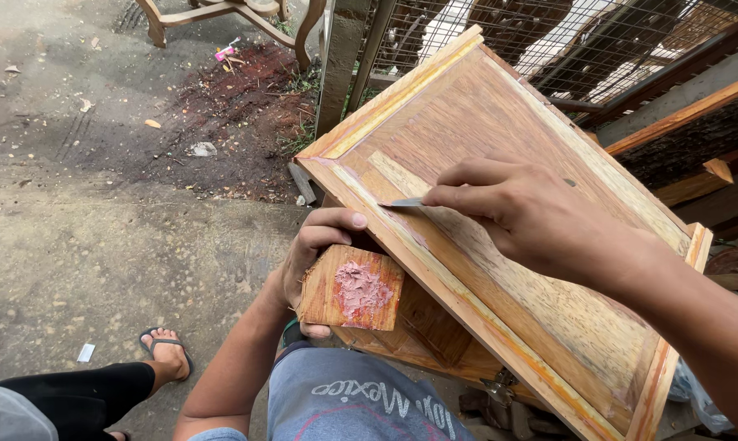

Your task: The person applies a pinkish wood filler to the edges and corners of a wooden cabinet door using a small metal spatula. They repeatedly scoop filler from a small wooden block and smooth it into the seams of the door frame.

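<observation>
Soft daylight, faint shadows, sharp, no glare.

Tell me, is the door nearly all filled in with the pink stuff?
Not nearly. Pink smears show only along the door's near edge. The right hand presses a blade there, while the left hand holds a block carrying putty. The rest looks bare.

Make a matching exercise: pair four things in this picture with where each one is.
Things:
1. blade
2. pink filler
3. wood block
4. sandalled foot

Places:
A. on the concrete ground, lower left
B. in the left hand
C. in the right hand, tip on the wooden panel
D. spread on the block's top face

Pairs: 1-C, 2-D, 3-B, 4-A
</observation>
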